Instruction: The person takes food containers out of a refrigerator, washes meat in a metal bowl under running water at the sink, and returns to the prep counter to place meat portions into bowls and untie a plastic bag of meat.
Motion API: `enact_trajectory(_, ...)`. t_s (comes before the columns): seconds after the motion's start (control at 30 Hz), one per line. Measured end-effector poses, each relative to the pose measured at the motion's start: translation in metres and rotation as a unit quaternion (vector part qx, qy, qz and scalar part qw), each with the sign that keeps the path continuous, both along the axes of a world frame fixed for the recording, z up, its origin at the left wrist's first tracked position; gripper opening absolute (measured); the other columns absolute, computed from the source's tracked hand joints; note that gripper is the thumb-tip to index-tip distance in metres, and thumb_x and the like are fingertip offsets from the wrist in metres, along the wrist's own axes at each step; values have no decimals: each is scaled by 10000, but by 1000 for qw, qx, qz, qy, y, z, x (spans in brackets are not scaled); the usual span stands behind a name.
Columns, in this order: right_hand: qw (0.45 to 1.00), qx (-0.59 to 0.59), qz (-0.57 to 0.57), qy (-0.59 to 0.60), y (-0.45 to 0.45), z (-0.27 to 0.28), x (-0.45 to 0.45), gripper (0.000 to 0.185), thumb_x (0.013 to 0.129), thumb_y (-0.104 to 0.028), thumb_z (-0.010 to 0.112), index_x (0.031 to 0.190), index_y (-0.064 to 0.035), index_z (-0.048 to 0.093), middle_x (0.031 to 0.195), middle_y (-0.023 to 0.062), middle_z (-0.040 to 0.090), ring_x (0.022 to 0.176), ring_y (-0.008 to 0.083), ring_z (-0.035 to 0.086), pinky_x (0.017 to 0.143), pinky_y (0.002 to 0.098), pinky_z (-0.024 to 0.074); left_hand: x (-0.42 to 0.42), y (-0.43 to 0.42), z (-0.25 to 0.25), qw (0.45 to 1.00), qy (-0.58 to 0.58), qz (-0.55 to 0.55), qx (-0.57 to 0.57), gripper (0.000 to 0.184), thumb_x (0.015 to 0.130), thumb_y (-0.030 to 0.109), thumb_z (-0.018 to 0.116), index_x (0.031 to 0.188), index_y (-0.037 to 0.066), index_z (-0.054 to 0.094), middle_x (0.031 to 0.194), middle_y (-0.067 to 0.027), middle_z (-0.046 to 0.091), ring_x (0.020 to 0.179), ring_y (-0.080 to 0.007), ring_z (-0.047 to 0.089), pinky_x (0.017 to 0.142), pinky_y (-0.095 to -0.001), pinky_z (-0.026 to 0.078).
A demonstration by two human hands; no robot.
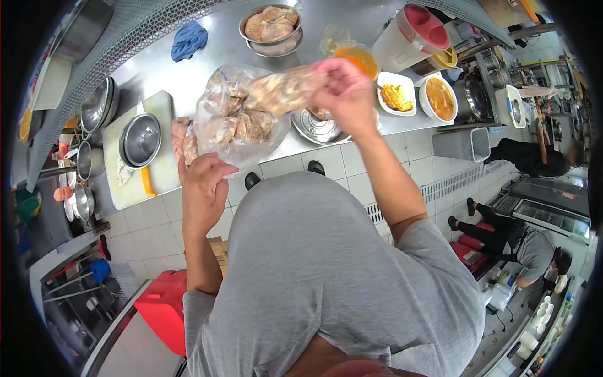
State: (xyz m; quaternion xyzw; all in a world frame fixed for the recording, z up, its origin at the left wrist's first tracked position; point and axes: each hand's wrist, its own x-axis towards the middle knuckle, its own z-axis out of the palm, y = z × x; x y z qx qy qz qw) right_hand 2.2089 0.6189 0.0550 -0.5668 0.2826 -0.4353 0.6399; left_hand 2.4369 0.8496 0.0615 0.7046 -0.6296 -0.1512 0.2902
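Observation:
My right hand (345,88) is closed on one end of a small clear packet of brownish, meat-like food (282,89), raised over the counter and blurred by motion. Beneath it lies a large clear plastic bag (270,141) with several similar packets (248,125) inside. My left hand (207,188) is at the counter's front edge, its fingers pinched at the bag's lower left rim. Just beyond that hand, two or so pinkish wrapped packets (183,139) lie beside the bag. A round metal lid or bowl (319,127) is partly hidden under my right forearm and hand.
A cutting board (116,182) carries dark metal bowls (141,139) and a yellow-handled knife (148,182). Behind are a blue cloth (188,42) and stacked bowls of food (271,25). Food dishes (440,99) and a tall container (408,41) stand right. Two people are farther right.

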Motion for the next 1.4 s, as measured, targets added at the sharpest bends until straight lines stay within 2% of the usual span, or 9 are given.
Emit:
enact_trajectory(0.2,989,-53,-139,6,8,-18,-48,325,777,109,723,1043,-7,580,974,55,675,835,81,687,673,221,564,3,-1,4,1000,8,9,-1,281,792,-29,612,965,151,740,991,-48,639,1157,-286,605,1190,-604,168)
enact_trajectory(0.3,947,-74,-49,309,7,-84,-74,237,777,33,756,959,-26,617,846,72,693,786,124,705,671,278,561,3,2,0,1000,8,15,-4,286,791,-29,613,969,153,742,996,-47,640,1158,-282,604,1190,-604,167)
enact_trajectory(0.5,873,-210,-5,440,8,-98,-65,161,777,-149,771,907,-68,722,913,138,727,844,358,696,766,448,558,3,4,-2,1000,11,21,4,291,794,-29,616,971,161,747,1001,-41,642,1163,-281,602,1189,-605,164)
enact_trajectory(0.7,713,-249,185,629,-12,-78,-34,238,826,-319,716,984,-145,752,962,106,742,964,323,702,820,472,560,-3,7,-1,1000,15,6,5,290,777,-39,618,949,159,742,1029,-23,640,1204,-288,583,1193,-606,144)
enact_trajectory(0.83,883,-218,-13,416,-3,-43,9,225,821,-222,763,1001,-88,741,946,126,739,888,311,718,789,422,573,-5,10,-2,1000,3,10,1,326,750,-51,615,958,165,743,1058,-13,644,1244,-290,568,1199,-581,150)
enact_trajectory(0.9,905,-278,42,319,16,-25,42,237,831,-172,772,1027,-45,733,945,148,743,844,268,729,752,370,579,-4,10,-4,1000,-3,9,-1,322,749,-52,619,956,161,744,1058,-13,643,1249,-290,567,1199,-580,150)
enact_trajectory(1.1,763,-339,247,493,37,-66,143,441,744,-325,834,1036,-22,703,995,155,732,927,362,691,860,435,561,1,13,3,1000,-6,19,-24,312,753,-47,621,958,152,745,1065,-18,644,1254,-287,566,1202,-575,142)
enact_trajectory(1.2,804,-408,115,417,57,-81,161,358,712,-281,805,877,25,718,922,232,728,878,380,715,848,446,566,1,13,2,999,1,29,-31,271,761,-39,638,925,150,743,1035,-15,628,1239,-287,566,1185,-600,147)
enact_trajectory(1.4,770,-323,250,490,63,-68,171,343,694,-262,799,870,20,715,939,222,731,942,362,711,847,441,556,3,15,5,999,6,40,-17,289,768,-41,622,938,156,746,1037,-19,640,1232,-288,570,1192,-595,134)
